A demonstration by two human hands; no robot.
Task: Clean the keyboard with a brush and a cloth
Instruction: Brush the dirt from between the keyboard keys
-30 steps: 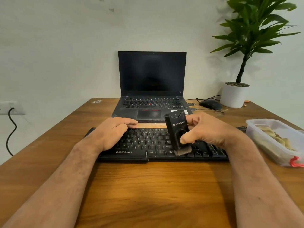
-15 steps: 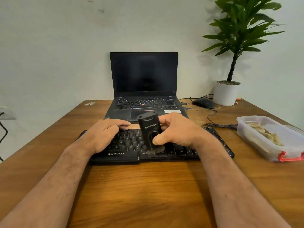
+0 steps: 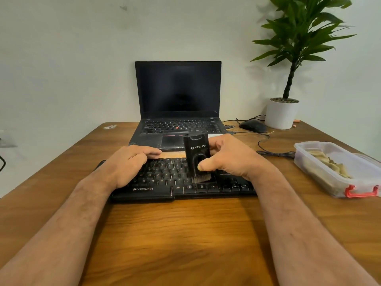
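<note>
A black keyboard (image 3: 165, 189) lies across the wooden table in front of me. My right hand (image 3: 228, 156) grips a black brush (image 3: 195, 149) upright, thumb on its front, with the bristles (image 3: 201, 179) down on the keys right of the keyboard's middle. My left hand (image 3: 127, 162) rests flat on the keyboard's left half, fingers straight and reaching its far edge. A beige cloth (image 3: 327, 162) lies crumpled inside a clear plastic box at the right.
An open black laptop (image 3: 178, 120) stands just behind the keyboard. A mouse (image 3: 252, 125) and its cable lie at the back right beside a white plant pot (image 3: 280, 113). The clear box (image 3: 309, 172) with a red clip sits near the table's right edge.
The brush in my right hand swept left along the keys, then came back to the right. My left hand has stayed on the keyboard's left half. The camera has shifted slightly.
</note>
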